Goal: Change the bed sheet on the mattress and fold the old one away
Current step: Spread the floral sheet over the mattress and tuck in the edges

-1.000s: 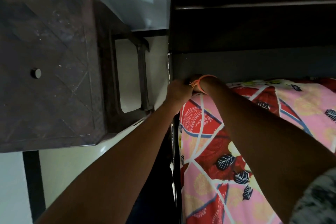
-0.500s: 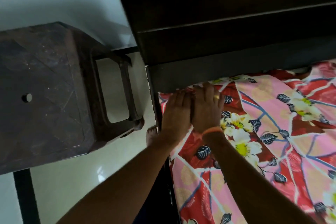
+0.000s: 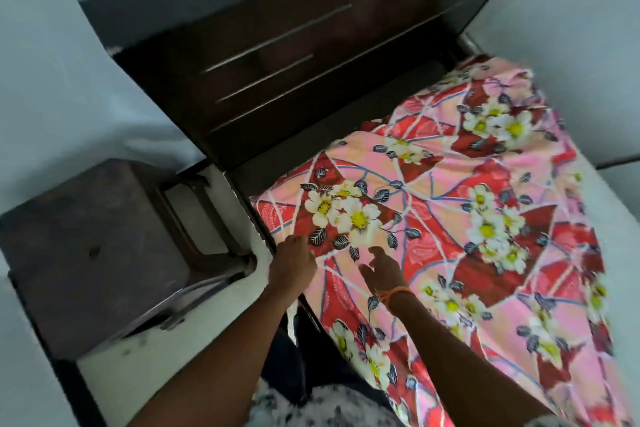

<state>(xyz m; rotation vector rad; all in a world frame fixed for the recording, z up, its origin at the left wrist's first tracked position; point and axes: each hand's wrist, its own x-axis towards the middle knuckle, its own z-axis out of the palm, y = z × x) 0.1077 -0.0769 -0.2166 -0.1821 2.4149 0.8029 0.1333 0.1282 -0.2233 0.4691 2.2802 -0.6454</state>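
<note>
Two hands lie loose and empty on the floral bed sheet (image 3: 450, 218), left hand (image 3: 292, 262) at nine o'clock of the right hand (image 3: 382, 269), near the bed edge.

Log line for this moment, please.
stage: smoothing sheet at bed corner | left hand: open on sheet edge | right hand: open over sheet

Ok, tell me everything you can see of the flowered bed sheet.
The bed sheet is thin printed cloth: pink ground, red panels, white lines, white-and-yellow flowers with dark leaves. It lies spread over the bed, mostly flat near the left corner, rumpled and bunched at the far right corner by the wall. Its top edge stops short of the dark headboard. The left hand rests at its near left edge; the right hand, fingers spread, is on or just above it.
</note>
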